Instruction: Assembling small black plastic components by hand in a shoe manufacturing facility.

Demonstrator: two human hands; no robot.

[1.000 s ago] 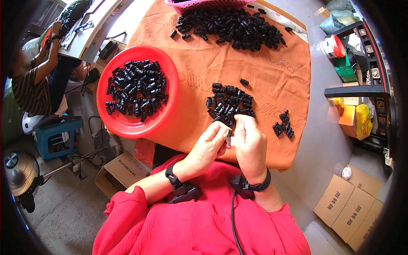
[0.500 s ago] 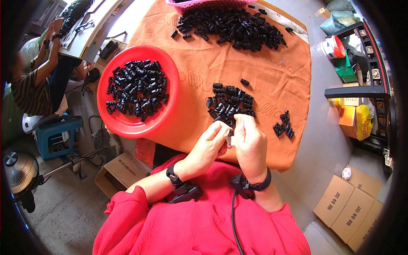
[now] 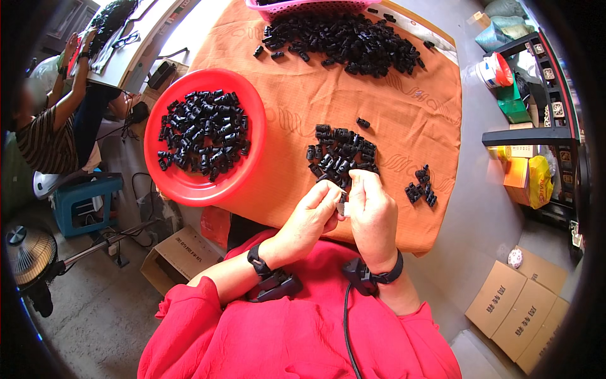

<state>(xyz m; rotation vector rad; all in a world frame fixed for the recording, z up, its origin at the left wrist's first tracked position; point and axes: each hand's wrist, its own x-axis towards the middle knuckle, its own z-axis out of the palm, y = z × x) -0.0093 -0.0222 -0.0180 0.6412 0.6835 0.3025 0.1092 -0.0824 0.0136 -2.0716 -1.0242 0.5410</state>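
While orange cloth [image 3: 303, 107] lies beneath, left hand [image 3: 310, 218] and right hand [image 3: 372, 211] pinch one small black plastic clip [image 3: 343, 201].

bright daylight | soft shadows | sharp centre | fisheye bending at rim | dark vignette corners

cloth: the wide woven table cloth [image 3: 328, 101] is orange, with thin wavy lines a bit lighter than the rest
bowl: the round plastic bowl [image 3: 189, 183] is bright red
small parts: the little plastic clips in the bowl [image 3: 205, 132] are black, and so are the clips in the big far pile [image 3: 344, 41] and the clips in the middle pile [image 3: 341, 155]
basket: the plastic basket at the far edge [image 3: 309, 5] is pink
top: the person's long-sleeved top [image 3: 284, 335] is red
bands: the wrist bands [image 3: 255, 260] are black
stool: the small plastic stool [image 3: 82, 199] is blue
boxes: the cardboard boxes on the floor [image 3: 514, 306] are brown
other person's shirt: the striped shirt [image 3: 41, 142] is brown with dark stripes
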